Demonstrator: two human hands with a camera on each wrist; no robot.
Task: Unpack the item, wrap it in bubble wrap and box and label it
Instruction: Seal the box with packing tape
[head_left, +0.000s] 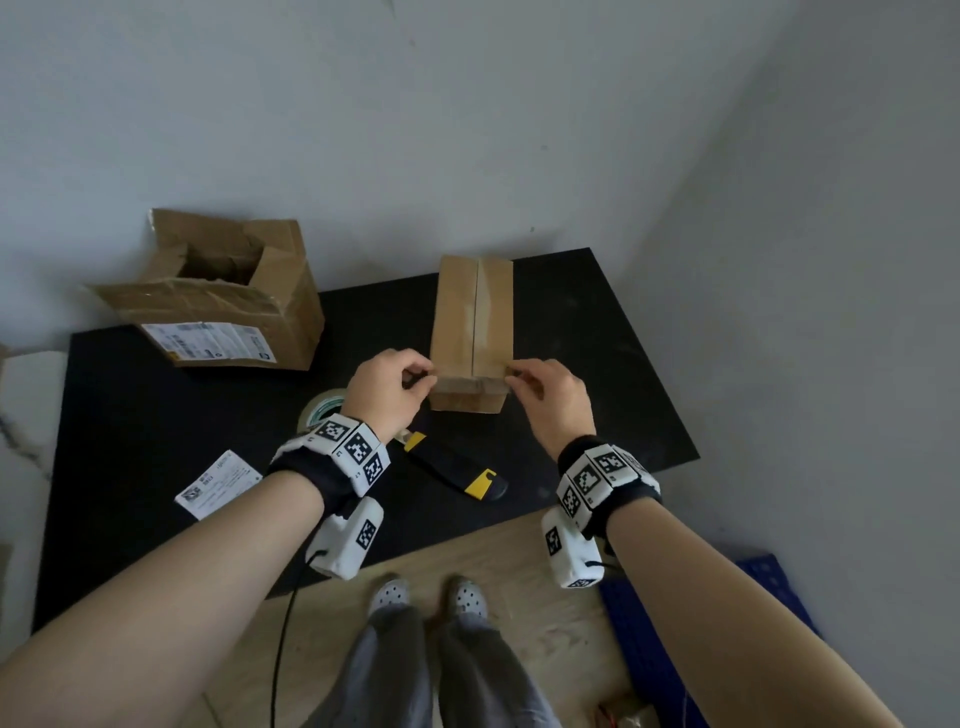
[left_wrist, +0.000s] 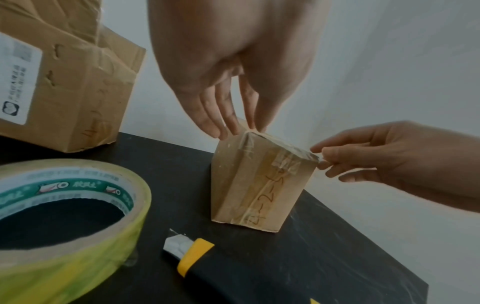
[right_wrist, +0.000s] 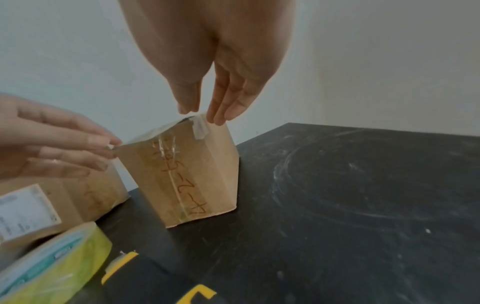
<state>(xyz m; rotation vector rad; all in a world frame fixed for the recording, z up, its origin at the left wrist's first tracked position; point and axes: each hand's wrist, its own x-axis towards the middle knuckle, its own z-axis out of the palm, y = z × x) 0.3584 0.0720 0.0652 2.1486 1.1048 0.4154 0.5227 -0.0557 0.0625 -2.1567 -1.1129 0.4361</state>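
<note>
A small, long cardboard box lies on the black table, its top seam closed and its near end bearing handwriting. A strip of clear tape runs across the near top edge of the box. My left hand pinches the strip's left end at the box's left corner. My right hand pinches the right end at the right corner. In the left wrist view my left fingers touch the corner. In the right wrist view my right fingertips sit at the opposite corner.
A larger opened cardboard box with a shipping label stands at the back left. A tape roll and a black-and-yellow utility knife lie near my left wrist. A loose label lies front left. A blue crate sits on the floor.
</note>
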